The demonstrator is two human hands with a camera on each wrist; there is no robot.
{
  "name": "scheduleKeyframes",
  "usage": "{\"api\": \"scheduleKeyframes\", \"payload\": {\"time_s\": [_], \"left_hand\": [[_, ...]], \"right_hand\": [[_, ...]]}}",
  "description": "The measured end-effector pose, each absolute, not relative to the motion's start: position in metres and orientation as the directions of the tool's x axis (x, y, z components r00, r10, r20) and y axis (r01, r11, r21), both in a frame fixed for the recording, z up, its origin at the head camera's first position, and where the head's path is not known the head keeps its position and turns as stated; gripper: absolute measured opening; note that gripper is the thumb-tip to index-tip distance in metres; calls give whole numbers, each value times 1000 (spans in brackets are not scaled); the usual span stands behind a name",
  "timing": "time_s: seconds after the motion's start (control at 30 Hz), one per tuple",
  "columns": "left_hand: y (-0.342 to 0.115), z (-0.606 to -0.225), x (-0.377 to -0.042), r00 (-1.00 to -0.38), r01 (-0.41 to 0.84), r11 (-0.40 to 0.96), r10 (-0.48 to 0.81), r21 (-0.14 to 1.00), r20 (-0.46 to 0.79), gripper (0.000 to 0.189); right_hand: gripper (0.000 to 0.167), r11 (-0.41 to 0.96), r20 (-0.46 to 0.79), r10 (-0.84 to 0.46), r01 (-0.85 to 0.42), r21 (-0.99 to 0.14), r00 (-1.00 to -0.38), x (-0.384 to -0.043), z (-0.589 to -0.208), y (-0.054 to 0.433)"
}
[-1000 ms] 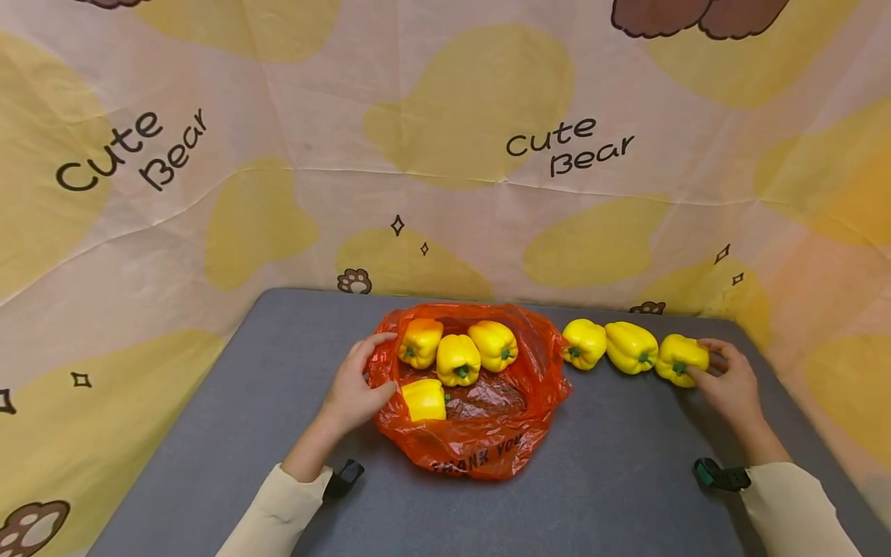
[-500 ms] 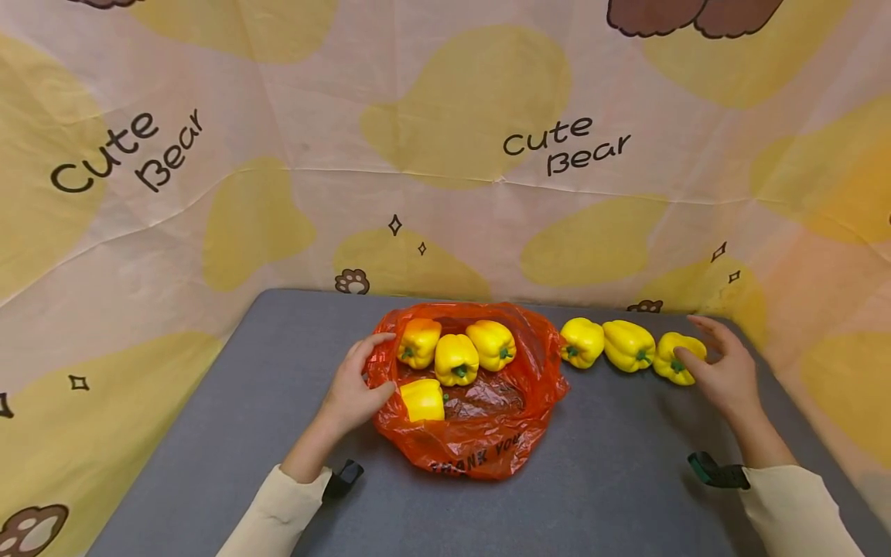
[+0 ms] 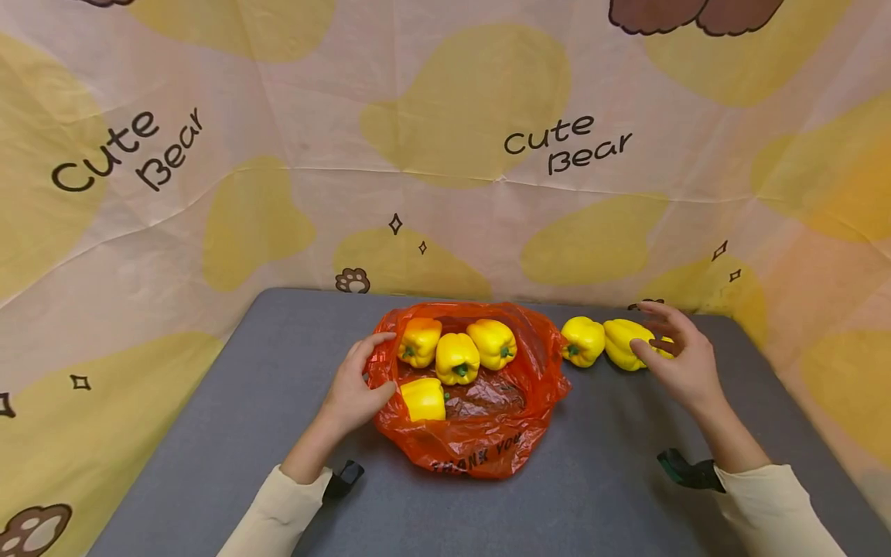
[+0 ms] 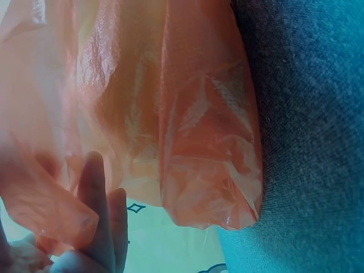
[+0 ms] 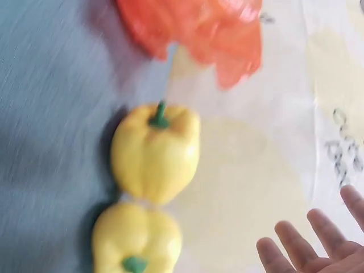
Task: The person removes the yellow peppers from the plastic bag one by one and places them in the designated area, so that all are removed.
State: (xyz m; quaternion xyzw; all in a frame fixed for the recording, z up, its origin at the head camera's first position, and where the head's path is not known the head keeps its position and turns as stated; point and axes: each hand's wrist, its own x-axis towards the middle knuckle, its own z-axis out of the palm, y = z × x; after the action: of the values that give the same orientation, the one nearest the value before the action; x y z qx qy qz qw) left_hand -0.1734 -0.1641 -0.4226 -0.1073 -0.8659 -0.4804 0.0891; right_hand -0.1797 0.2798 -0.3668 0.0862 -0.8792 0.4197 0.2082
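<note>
A red plastic bag [image 3: 480, 452] marked "THANK YOU" lies spread on the table, its mouth facing up. Several yellow bell peppers [image 3: 457, 360] rest inside it. At the bag's left rim my left hand [image 3: 355, 383] holds the film; the left wrist view has the thin bag [image 4: 210, 170] bunched against the fingers. My right hand [image 3: 682, 363] hovers over the row of peppers right of the bag, fingers spread, holding nothing. It partly covers the rightmost pepper. The middle pepper [image 3: 624, 346] and the left one [image 3: 583, 342] stay visible, the left one close to the bag.
A grey table [image 3: 592, 495] carries everything. Behind it and at both sides hangs a patterned cloth [image 3: 445, 193] with "Cute Bear" lettering, close to the far edge where the peppers stand.
My right hand has come off the rightmost pepper and moved left above the row. That pepper stays on the table. The left hand and the bag look unchanged.
</note>
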Motion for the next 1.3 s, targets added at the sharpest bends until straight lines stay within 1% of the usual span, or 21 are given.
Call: {"api": "scheduleKeyframes", "payload": {"time_s": [0.17,0.37,0.57,0.73,0.9,1.03,1.3], "left_hand": [[-164,-423,-174,-960,273,518,88,811,267,67],[-164,-424,-175,-956,286,521,92,804,280,68],[-164,-425,-175,-954,291,528,93,798,286,68],[-165,-426,-174,-953,291,532,93,795,287,69],[-166,-426,-174,-956,286,541,98,791,278,68],[-166,-427,-174,-959,276,544,98,792,266,68],[-166,-425,-173,-964,260,551,99,793,247,67]], "right_hand": [[53,543,448,-64,-408,-734,-892,-177,-361,258],[52,481,437,-116,-436,-761,-892,-175,-361,234],[51,447,414,-166,-442,-777,-895,-177,-366,208],[49,372,386,-227,-446,-814,-894,-178,-367,182],[49,307,370,-298,-455,-836,-880,-178,-371,158],[49,282,358,-348,-461,-841,-866,-177,-379,141],[45,261,257,-453,-402,-878,-854,-174,-394,111]]}}
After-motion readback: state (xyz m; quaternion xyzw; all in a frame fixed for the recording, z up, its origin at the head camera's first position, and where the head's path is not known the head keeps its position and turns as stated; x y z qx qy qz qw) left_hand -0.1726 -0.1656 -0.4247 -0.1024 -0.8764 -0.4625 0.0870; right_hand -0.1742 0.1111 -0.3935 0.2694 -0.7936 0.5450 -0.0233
